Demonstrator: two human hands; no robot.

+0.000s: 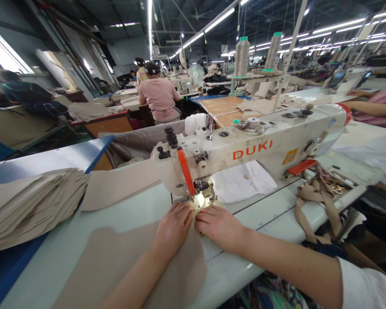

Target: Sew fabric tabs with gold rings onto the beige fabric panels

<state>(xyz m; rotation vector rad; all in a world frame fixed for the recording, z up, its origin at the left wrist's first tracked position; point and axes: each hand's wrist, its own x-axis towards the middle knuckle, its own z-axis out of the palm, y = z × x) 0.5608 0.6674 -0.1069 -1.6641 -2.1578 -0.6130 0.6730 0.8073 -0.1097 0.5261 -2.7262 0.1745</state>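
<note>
A beige fabric piece (116, 253) lies on the pale sewing table, its upper end under the needle area of the white sewing machine (218, 148). My left hand (176, 225) presses its bunched fingers on this fabric, just left of the lit presser foot (198, 200). Close to the right of it, my right hand (220, 226) pinches the fabric's edge with curled fingers. The fingertips of both hands nearly meet in front of the needle, and the fabric under them is partly hidden.
A stack of cut beige pieces (35, 201) lies at left, with another beige panel (116, 186) behind. White cloth (244, 182) rests under the machine arm. Beige straps (315, 201) hang at right. Thread cones (242, 58) stand behind. A co-worker (159, 94) sits further back.
</note>
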